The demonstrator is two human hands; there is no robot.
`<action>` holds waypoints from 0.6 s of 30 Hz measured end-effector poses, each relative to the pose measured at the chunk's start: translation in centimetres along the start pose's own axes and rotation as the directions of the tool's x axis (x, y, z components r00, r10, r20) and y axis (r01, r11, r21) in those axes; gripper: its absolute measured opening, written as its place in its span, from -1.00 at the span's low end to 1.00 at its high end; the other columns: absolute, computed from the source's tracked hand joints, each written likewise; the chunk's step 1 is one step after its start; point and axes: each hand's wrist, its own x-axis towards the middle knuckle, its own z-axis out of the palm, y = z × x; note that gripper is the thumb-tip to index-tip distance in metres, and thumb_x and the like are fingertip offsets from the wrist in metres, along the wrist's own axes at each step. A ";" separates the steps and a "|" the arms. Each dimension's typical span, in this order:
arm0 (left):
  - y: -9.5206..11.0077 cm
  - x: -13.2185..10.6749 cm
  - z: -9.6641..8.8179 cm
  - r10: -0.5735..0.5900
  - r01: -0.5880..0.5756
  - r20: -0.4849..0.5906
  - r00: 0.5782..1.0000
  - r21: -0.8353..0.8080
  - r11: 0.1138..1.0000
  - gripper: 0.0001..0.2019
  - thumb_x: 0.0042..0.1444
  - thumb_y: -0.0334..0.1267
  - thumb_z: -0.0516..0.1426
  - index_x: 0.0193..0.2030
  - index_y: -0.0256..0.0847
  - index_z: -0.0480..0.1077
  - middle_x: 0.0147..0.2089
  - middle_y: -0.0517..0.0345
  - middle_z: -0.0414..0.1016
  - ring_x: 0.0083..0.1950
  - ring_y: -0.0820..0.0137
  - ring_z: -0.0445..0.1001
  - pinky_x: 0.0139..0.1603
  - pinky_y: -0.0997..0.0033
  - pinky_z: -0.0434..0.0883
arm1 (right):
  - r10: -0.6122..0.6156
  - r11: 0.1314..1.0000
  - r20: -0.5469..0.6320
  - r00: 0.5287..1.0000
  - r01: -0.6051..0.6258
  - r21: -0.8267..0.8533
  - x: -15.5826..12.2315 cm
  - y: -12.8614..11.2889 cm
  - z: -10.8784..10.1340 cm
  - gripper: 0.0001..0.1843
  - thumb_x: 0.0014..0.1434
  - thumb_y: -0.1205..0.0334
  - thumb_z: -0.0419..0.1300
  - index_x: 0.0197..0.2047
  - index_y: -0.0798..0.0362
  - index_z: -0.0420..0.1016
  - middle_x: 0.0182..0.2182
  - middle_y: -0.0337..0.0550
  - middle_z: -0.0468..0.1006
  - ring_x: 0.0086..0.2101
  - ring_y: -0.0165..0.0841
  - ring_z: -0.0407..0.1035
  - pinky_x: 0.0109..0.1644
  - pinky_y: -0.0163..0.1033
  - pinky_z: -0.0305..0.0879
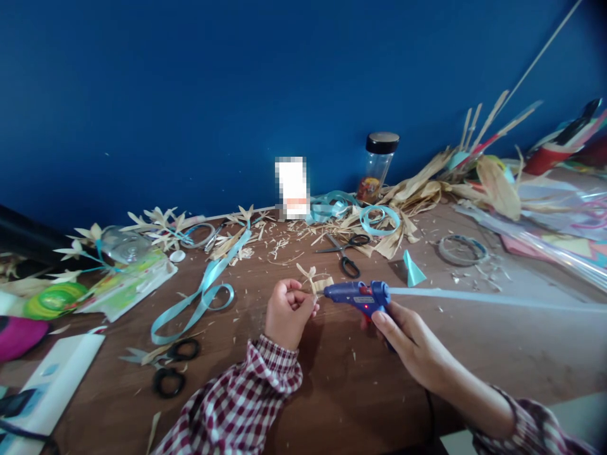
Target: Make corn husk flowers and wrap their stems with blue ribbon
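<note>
My right hand [411,338] is wrapped round the grip of a blue hot glue gun [348,292]. Its small red light glows, and a long pale glue stick [465,297] juts from the back. The nozzle points left and meets or almost meets a small strip of dried husk [321,284]; I cannot tell if they touch. My left hand [290,311] is closed in a pinch on this husk piece, and a pale pointed husk flower [307,274] shows just above the fingers. Fingertips partly hide how the strip and flower join.
Black-handled scissors [349,266] lie beyond the gun, another pair [169,382] at left. Light-blue ribbon [208,287] curls across the table [332,404]. Husk scraps, finished husk flowers [161,224], a black-lidded jar [378,164] and a tape ring [462,250] stand around. A blue wall [190,95] rises behind.
</note>
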 end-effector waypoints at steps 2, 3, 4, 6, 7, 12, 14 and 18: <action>0.0 0.0 0.0 -0.003 0.003 -0.001 1.000 0.006 1.000 -0.63 -0.16 -0.32 0.24 -0.27 -0.19 0.12 -0.60 0.29 0.44 -0.58 0.43 0.44 -0.53 0.48 0.37 | -0.007 1.000 0.005 1.000 0.007 -0.006 0.0 0.0 0.0 -0.58 0.26 -0.06 -0.10 -0.32 0.09 0.37 -0.52 -0.27 0.29 -0.51 -0.45 0.11 -0.45 -0.34 0.03; -0.1 0.0 0.0 -0.003 0.003 0.001 1.000 0.009 1.000 -0.63 -0.16 -0.32 0.23 -0.27 -0.19 0.12 -0.60 0.29 0.44 -0.57 0.43 0.44 -0.52 0.48 0.37 | -0.010 1.000 0.008 1.000 0.011 -0.010 -0.1 0.0 0.0 -0.58 0.26 -0.06 -0.10 -0.32 0.10 0.37 -0.51 -0.26 0.30 -0.51 -0.45 0.12 -0.45 -0.34 0.03; -0.1 0.1 -0.1 0.000 0.000 0.001 1.000 0.010 1.000 -0.64 -0.15 -0.32 0.23 -0.27 -0.19 0.12 -0.60 0.29 0.44 -0.57 0.44 0.44 -0.52 0.48 0.38 | -0.013 1.000 0.011 1.000 0.013 -0.013 -0.1 0.0 0.0 -0.58 0.26 -0.06 -0.09 -0.32 0.10 0.36 -0.51 -0.26 0.30 -0.51 -0.45 0.12 -0.45 -0.34 0.03; -0.2 0.1 -0.1 0.002 -0.002 0.004 1.000 0.007 1.000 -0.63 -0.15 -0.32 0.23 -0.26 -0.19 0.12 -0.60 0.29 0.44 -0.57 0.44 0.44 -0.52 0.49 0.38 | -0.014 1.000 0.014 1.000 0.015 -0.015 -0.1 0.1 -0.1 -0.58 0.26 -0.06 -0.10 -0.32 0.10 0.36 -0.51 -0.26 0.29 -0.51 -0.45 0.12 -0.45 -0.34 0.03; -0.2 0.1 -0.1 0.003 -0.003 0.002 1.000 0.003 1.000 -0.63 -0.16 -0.32 0.23 -0.26 -0.19 0.12 -0.60 0.29 0.44 -0.57 0.44 0.44 -0.52 0.50 0.38 | -0.014 1.000 0.017 1.000 0.015 -0.014 -0.1 0.1 -0.1 -0.58 0.26 -0.06 -0.10 -0.32 0.10 0.36 -0.51 -0.27 0.29 -0.51 -0.45 0.12 -0.45 -0.34 0.03; 0.0 0.1 0.0 0.013 -0.012 -0.022 1.000 0.011 1.000 -0.64 -0.15 -0.32 0.22 -0.26 -0.20 0.11 -0.60 0.29 0.44 -0.58 0.46 0.42 -0.53 0.50 0.38 | -0.010 1.000 0.011 1.000 0.010 -0.011 -0.3 0.2 -0.1 -0.59 0.26 -0.05 -0.09 -0.33 0.10 0.35 -0.53 -0.28 0.27 -0.52 -0.46 0.11 -0.46 -0.35 0.03; 0.0 0.0 0.0 0.013 -0.012 -0.028 1.000 0.027 1.000 -0.64 -0.16 -0.33 0.22 -0.27 -0.20 0.11 -0.60 0.29 0.45 -0.58 0.47 0.42 -0.53 0.51 0.38 | -0.014 1.000 0.003 1.000 0.014 -0.017 -0.4 0.1 -0.1 -0.60 0.26 -0.05 -0.08 -0.34 0.09 0.35 -0.53 -0.29 0.26 -0.52 -0.46 0.10 -0.47 -0.35 0.03; 0.0 0.1 0.0 0.002 -0.001 -0.033 0.999 0.025 1.000 -0.63 -0.17 -0.32 0.23 -0.26 -0.20 0.11 -0.60 0.29 0.44 -0.58 0.46 0.42 -0.54 0.51 0.37 | -0.029 0.999 0.012 1.000 0.029 -0.037 -0.5 0.0 -0.2 -0.61 0.27 -0.03 -0.09 -0.34 0.09 0.34 -0.51 -0.27 0.31 -0.50 -0.45 0.14 -0.44 -0.36 0.06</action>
